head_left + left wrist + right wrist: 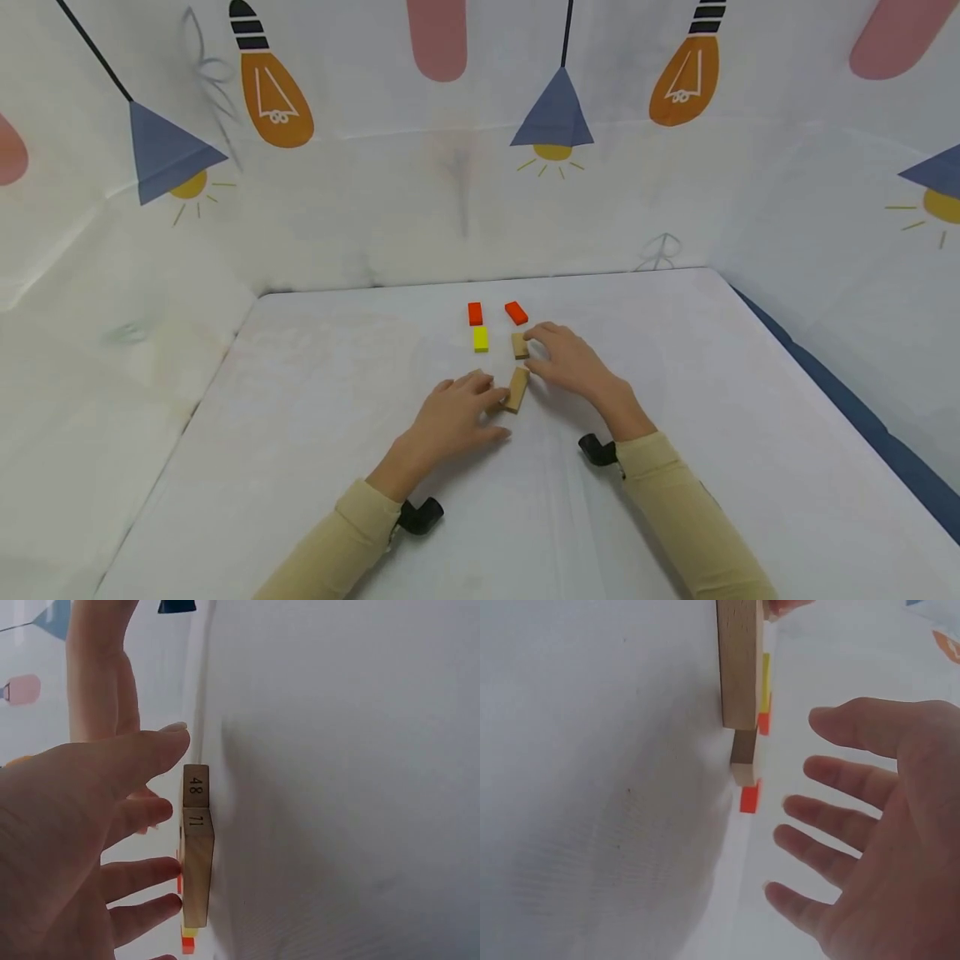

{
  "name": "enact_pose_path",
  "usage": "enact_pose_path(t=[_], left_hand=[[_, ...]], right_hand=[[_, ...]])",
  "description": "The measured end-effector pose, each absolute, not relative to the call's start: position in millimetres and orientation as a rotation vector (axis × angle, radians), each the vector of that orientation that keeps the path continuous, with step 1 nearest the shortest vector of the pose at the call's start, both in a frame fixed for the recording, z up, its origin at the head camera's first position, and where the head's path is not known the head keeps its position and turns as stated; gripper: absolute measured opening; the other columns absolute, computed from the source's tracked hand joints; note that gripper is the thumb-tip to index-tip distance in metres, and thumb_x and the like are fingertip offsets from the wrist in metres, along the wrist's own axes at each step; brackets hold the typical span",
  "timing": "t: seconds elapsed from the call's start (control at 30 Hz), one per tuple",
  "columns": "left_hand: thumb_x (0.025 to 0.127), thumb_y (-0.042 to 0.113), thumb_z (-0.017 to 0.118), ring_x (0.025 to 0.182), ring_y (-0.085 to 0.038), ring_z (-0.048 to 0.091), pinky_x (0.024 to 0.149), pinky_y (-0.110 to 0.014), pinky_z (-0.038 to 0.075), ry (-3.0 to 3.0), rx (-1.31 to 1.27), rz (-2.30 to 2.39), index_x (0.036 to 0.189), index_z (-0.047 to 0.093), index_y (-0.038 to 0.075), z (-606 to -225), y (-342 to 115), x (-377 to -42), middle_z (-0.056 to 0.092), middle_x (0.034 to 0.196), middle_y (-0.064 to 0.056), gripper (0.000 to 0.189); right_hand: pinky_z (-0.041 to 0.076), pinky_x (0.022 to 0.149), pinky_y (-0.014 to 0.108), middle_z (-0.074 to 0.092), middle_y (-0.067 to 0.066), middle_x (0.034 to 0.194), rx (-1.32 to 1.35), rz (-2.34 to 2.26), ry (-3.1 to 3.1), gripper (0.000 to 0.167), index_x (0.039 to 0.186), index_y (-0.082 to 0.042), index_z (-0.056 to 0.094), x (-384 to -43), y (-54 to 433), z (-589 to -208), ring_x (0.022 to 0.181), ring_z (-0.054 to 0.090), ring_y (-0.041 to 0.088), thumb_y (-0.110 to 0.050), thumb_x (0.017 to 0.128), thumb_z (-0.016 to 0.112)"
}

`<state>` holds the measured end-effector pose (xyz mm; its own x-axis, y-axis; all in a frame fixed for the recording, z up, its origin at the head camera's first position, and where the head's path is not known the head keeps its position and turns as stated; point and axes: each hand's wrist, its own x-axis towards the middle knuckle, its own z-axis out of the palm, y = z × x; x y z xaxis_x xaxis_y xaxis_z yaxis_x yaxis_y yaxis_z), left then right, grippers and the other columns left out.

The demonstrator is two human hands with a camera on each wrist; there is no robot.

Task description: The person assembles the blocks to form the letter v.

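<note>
In the head view, a tan left sleeve (330, 546) and right sleeve (690, 517) rise from the bottom edge, each with a black gadget at the cuff. The left hand (450, 421), at centre, has its fingers loosely extended beside a slanted wooden block (517, 390); part of another wooden piece (494, 407) shows under those fingers. The right hand (573, 362), right of centre, is loosely spread near the upper wooden block (520, 346). A yellow block (481, 339) and two red blocks (476, 313) (516, 312) lie above on the white table (300, 433).

In the left wrist view, the left hand fills the left side, thumb raised apart, fingertips close against a block marked 71 (198, 870); contact is hard to judge. A block marked 48 (196, 784) adjoins it above.

In the right wrist view, the right hand reaches in at lower right, fingers spread, holding nothing. A long wooden block stands out at top centre, with a shorter one just below.
</note>
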<state>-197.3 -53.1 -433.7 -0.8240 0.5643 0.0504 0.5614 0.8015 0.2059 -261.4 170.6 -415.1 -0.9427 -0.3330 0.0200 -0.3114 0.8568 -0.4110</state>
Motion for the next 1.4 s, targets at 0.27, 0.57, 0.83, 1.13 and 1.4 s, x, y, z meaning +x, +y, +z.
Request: enact_pose_path(t=[0.27,0.57,0.83,1.13,1.4], left_hand=[[0.086,0.059,0.069,0.132,-0.023,0.052,0.107,-0.054,0.042,2.992,0.965,0.265,0.136,0.059,0.029,-433.0,-53.5,-186.2,0.055,0.140,-0.003,0.059],[0.087,0.061,0.066,0.135,-0.024,0.050,0.106,-0.054,0.044,3.028,0.888,0.172,0.138,0.058,0.030,-431.7,-51.5,-177.4,0.052,0.144,-0.004,0.060],[0.087,0.065,0.062,0.132,-0.027,0.052,0.105,-0.052,0.044,3.043,0.852,0.104,0.140,0.056,0.033,-429.7,-48.9,-171.8,0.053,0.142,-0.006,0.062],[0.089,0.067,0.057,0.131,-0.026,0.053,0.104,-0.050,0.045,3.035,0.840,0.089,0.141,0.056,0.032,-428.3,-47.1,-168.9,0.053,0.144,-0.008,0.063],[0.090,0.064,0.059,0.128,-0.026,0.055,0.102,-0.048,0.047,3.044,0.854,0.112,0.139,0.057,0.031,-426.1,-47.3,-167.6,0.055,0.141,-0.008,0.059]], right_hand=[[0.038,0.113,0.054,0.052,0.010,0.145,-0.540,-0.597,2.960,0.044,0.134,-0.013,0.058,-274.7,171.9,-417.6,0.135,0.047,0.033,-0.028,0.093,0.061],[0.037,0.114,0.054,0.051,0.009,0.147,-0.537,-0.558,2.928,0.042,0.133,-0.013,0.059,-285.6,170.4,-422.1,0.137,0.045,0.032,-0.027,0.093,0.061],[0.040,0.112,0.050,0.059,0.009,0.138,-0.637,-0.548,2.931,0.034,0.125,-0.012,0.063,-294.7,171.4,-426.2,0.129,0.052,0.030,-0.021,0.093,0.062],[0.046,0.106,0.045,0.065,0.004,0.124,-0.690,-0.563,2.904,0.022,0.112,-0.013,0.068,-300.4,171.1,-431.3,0.116,0.057,0.024,-0.017,0.091,0.064],[0.047,0.100,0.044,0.067,0.004,0.114,-0.702,-0.547,2.874,0.021,0.109,-0.011,0.067,-305.3,167.3,-426.3,0.107,0.058,0.023,-0.015,0.089,0.066]])
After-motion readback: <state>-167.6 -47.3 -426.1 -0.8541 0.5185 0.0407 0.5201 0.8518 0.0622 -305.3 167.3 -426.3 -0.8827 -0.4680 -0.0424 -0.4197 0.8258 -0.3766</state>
